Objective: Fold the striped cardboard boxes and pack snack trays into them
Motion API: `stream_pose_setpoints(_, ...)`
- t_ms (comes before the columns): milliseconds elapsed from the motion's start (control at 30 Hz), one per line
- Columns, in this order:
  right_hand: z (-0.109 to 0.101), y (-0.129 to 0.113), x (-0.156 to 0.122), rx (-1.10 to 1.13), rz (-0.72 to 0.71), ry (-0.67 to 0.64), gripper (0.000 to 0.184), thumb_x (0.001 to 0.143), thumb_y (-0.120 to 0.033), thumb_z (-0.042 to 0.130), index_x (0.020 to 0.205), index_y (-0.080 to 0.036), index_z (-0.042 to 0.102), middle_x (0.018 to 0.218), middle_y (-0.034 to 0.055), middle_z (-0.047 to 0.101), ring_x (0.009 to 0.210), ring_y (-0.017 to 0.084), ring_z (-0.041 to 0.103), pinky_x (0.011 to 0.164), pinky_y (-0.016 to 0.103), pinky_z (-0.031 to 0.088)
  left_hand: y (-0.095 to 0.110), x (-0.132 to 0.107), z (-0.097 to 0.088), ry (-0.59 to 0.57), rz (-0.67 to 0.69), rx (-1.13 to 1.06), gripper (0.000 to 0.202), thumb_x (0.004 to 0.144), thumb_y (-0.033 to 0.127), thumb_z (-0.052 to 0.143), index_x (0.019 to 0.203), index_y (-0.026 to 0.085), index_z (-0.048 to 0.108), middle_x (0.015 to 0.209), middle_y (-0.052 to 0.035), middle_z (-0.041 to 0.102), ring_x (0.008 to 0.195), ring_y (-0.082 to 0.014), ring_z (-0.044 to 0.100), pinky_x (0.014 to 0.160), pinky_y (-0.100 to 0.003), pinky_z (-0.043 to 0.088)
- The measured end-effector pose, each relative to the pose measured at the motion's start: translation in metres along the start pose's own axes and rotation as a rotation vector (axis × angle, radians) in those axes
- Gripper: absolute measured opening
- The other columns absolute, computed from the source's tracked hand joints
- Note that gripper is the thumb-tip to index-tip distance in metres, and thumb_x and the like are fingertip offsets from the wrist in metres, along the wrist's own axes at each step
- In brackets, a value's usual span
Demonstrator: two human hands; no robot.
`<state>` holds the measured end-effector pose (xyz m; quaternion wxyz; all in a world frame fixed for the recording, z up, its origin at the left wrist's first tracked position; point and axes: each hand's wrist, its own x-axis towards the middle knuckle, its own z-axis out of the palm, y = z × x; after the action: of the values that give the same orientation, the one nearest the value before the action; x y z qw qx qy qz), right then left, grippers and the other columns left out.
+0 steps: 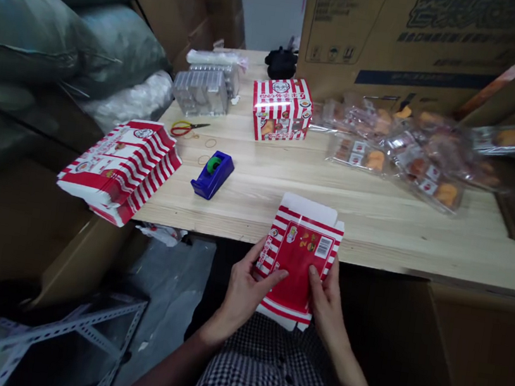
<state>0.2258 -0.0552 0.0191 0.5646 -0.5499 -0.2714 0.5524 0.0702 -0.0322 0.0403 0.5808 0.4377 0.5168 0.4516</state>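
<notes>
Head view: clamping likely light, creasable carton (297, 259) in left hand (244, 285) and right hand (328, 297), best held by edges nearest each.

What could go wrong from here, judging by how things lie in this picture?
The stack of red-and-white striped cardboard cartons seems to jut past the left end of the pale wooden table, so a knock might send it down.

The flattened red-and-white cardboard carton, gripped by the left hand and right hand partly beyond the table's front edge, could crease if squeezed hard.
</notes>
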Motion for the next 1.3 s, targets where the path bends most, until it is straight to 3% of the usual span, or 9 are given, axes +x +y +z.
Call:
stream_pose_setpoints(200, -0.001, -0.015, -0.002, -0.002, -0.029, -0.001, 0.072, 0.091, -0.042, 0.068, 0.153, -0.039, 0.032, 0.153, 0.0009, 0.049, 0.138, 0.025, 0.050, 0.110, 0.043, 0.048, 0.001, 0.002, 0.007, -0.015, -0.020, -0.087, 0.074, 0.076, 0.026, 0.081, 0.144, 0.024, 0.050, 0.141, -0.0088, 0.061, 0.126, -0.0270, 0.061, 0.109, -0.043, 0.050)
stream_pose_setpoints(400, 0.001, -0.017, -0.002, 0.010, -0.029, 0.077, 0.069, 0.086, -0.040, 0.073, 0.147, -0.033, 0.041, 0.137, 0.0069, 0.063, 0.117, 0.029, 0.066, 0.096, 0.046, 0.059, -0.004, 0.006, 0.011, 0.058, 0.010, -0.045, 0.063, 0.080, 0.024, 0.077, 0.138, 0.023, 0.054, 0.139, -0.0087, 0.062, 0.124, -0.0257, 0.062, 0.109, -0.041, 0.049)
stream_pose_setpoints(533, 0.003, -0.020, -0.003, 0.048, -0.052, 0.114, 0.052, 0.083, -0.036, 0.077, 0.130, -0.030, 0.057, 0.123, 0.0055, 0.072, 0.108, 0.028, 0.071, 0.094, 0.046, 0.060, -0.004, 0.009, 0.009, 0.075, 0.023, -0.072, 0.061, 0.078, 0.023, 0.078, 0.134, 0.023, 0.053, 0.131, -0.0096, 0.067, 0.116, -0.0244, 0.066, 0.102, -0.039, 0.053)
stream_pose_setpoints(600, 0.003, -0.025, -0.003, 0.072, -0.032, 0.069, 0.048, 0.081, -0.035, 0.079, 0.124, -0.028, 0.060, 0.118, 0.0058, 0.074, 0.101, 0.028, 0.073, 0.091, 0.046, 0.061, -0.001, 0.010, 0.006, 0.055, 0.011, -0.108, 0.057, 0.081, 0.025, 0.076, 0.132, 0.022, 0.053, 0.126, -0.0099, 0.070, 0.110, -0.0242, 0.069, 0.098, -0.039, 0.055)
stream_pose_setpoints(733, 0.001, -0.032, -0.001, 0.063, 0.034, -0.083, 0.056, 0.080, -0.037, 0.080, 0.130, -0.030, 0.057, 0.125, 0.0068, 0.071, 0.103, 0.029, 0.073, 0.086, 0.046, 0.063, 0.002, 0.010, 0.002, 0.034, -0.006, -0.049, 0.056, 0.082, 0.030, 0.075, 0.133, 0.023, 0.055, 0.129, -0.0098, 0.068, 0.113, -0.0256, 0.068, 0.100, -0.040, 0.054)
stream_pose_setpoints(1000, 0.005, -0.019, -0.007, -0.025, -0.069, 0.007, 0.060, 0.080, -0.035, 0.080, 0.133, -0.031, 0.053, 0.132, 0.0065, 0.066, 0.115, 0.026, 0.068, 0.100, 0.044, 0.056, -0.003, 0.006, 0.001, 0.008, 0.000, 0.054, 0.068, 0.073, 0.028, 0.083, 0.135, 0.022, 0.054, 0.127, -0.0103, 0.069, 0.109, -0.0257, 0.069, 0.099, -0.041, 0.054)
stream_pose_setpoints(1300, 0.005, -0.023, -0.013, 0.025, 0.015, -0.021, 0.069, 0.077, -0.036, 0.083, 0.136, -0.032, 0.049, 0.130, 0.0067, 0.068, 0.109, 0.027, 0.071, 0.093, 0.044, 0.060, 0.001, 0.004, 0.002, -0.083, -0.020, 0.044, 0.065, 0.078, 0.032, 0.079, 0.137, 0.022, 0.054, 0.131, -0.0116, 0.067, 0.114, -0.0272, 0.067, 0.101, -0.042, 0.053)
